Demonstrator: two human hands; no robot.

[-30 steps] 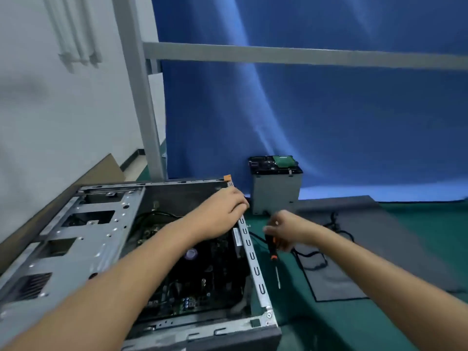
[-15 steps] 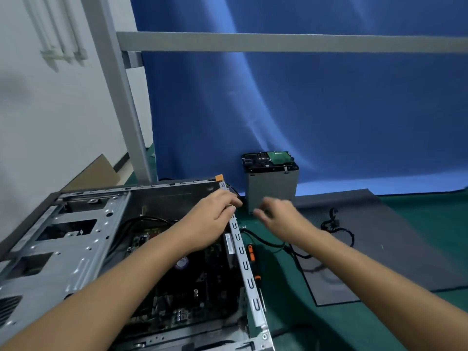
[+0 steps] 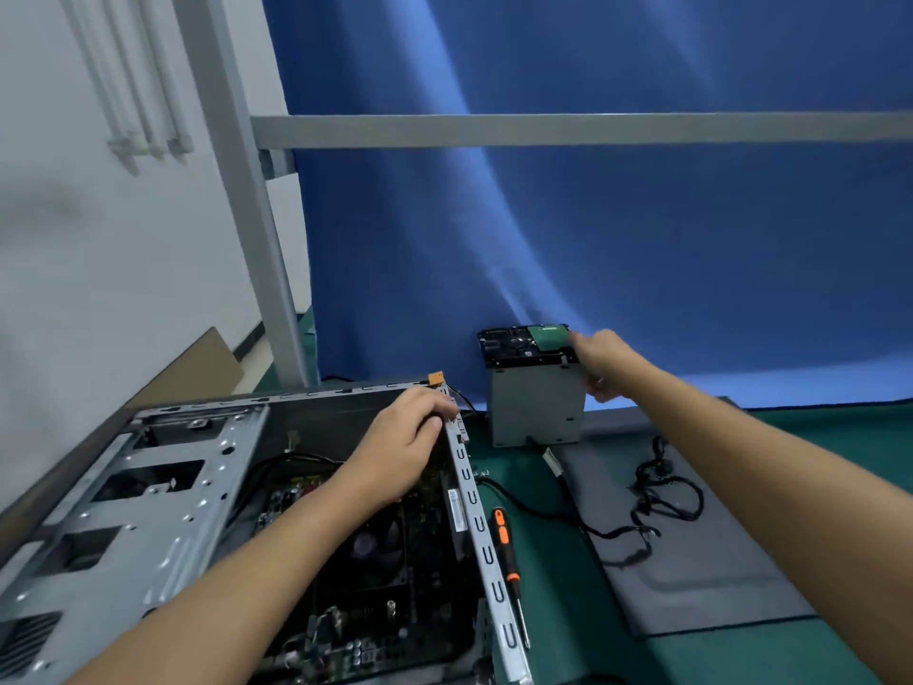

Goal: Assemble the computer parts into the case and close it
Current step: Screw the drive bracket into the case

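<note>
I'm getting fairly bright, cool, diffuse light; can't tell the source. Pale streaks are washing across the blue backdrop (image 3: 642, 239), and a soft grey shadow is smudging the white wall (image 3: 74, 215). The case (image 3: 148, 511) at the desk's left edge is catching mild glare on bare metal, its interior reading dark. My right hand (image 3: 600, 363), gripping the drive cage (image 3: 536, 412), is smearing with motion blur. My left hand (image 3: 405, 437), curled on the case rim, is looking sharper. The wide-angle lens is tilting the upright post (image 3: 237, 190) and stretching the corners.

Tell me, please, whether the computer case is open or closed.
Open: the computer case lies uncovered, with its motherboard and fan exposed to view.
</note>
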